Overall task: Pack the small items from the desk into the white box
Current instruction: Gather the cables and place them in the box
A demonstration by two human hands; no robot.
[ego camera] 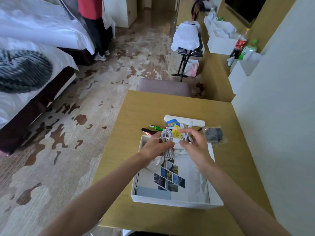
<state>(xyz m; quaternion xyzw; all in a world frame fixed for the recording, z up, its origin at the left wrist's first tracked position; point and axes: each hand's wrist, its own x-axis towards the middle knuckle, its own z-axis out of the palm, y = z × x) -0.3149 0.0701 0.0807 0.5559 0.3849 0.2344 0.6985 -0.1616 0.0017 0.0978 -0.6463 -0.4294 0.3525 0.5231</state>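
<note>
Head view: both hands up over the far end of the white box (175, 200), busy with a white cable bundle (167, 136). Left hand (154, 148) closed around the coil, fingers wrapped at its middle, loose loops dangling down toward the box. Right hand (195, 144) pinching a strand of the same cable between thumb and fingertips, other fingers half spread. Soft, light, floppy stuff by the look of it, likely to spring open and tangle; best held across the whole coil, never by one end. Inside the box already: a printed sheet with photo tiles (170, 178) and something white and crumpled under the left wrist, too hidden to name. Waiting on the table (136, 109) beyond the box: a long white case (196, 122), a green pen (157, 127), a blue card (171, 122), a yellow packet (176, 132) just behind the cable, a dark pouch in clear wrap (214, 134). All small and light, easy pinches.
</note>
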